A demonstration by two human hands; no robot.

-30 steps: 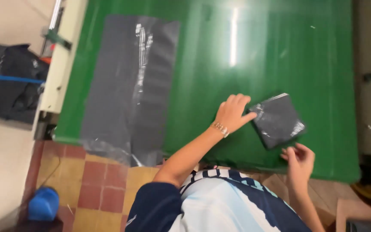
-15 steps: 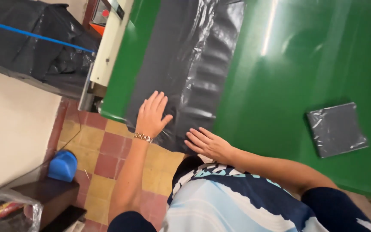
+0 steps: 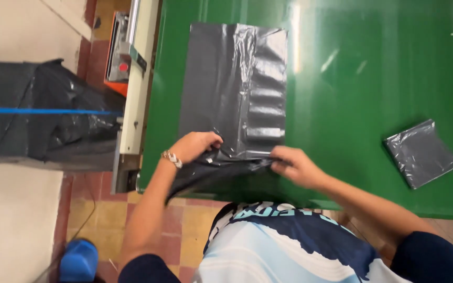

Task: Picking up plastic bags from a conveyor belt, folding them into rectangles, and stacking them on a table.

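Note:
A long grey plastic bag (image 3: 232,89) lies flat on the green table (image 3: 352,78), its near end lifted off the surface. My left hand (image 3: 197,147) grips that near end at its left corner. The right corner of the same end is pinched by my right hand (image 3: 297,165). Between the two hands the plastic bunches and folds up. A folded grey plastic square (image 3: 420,153) rests on the table to the right, apart from both hands.
A cream and orange machine (image 3: 132,63) stands along the table's left edge. A large black plastic bundle with a blue band (image 3: 38,118) sits on the floor at left. A blue object (image 3: 78,259) lies on the tiled floor at lower left.
Both hands went from the folded square to the long bag, lay flat on its near end, and now grip and lift that end. The folded square stays on the table at right.

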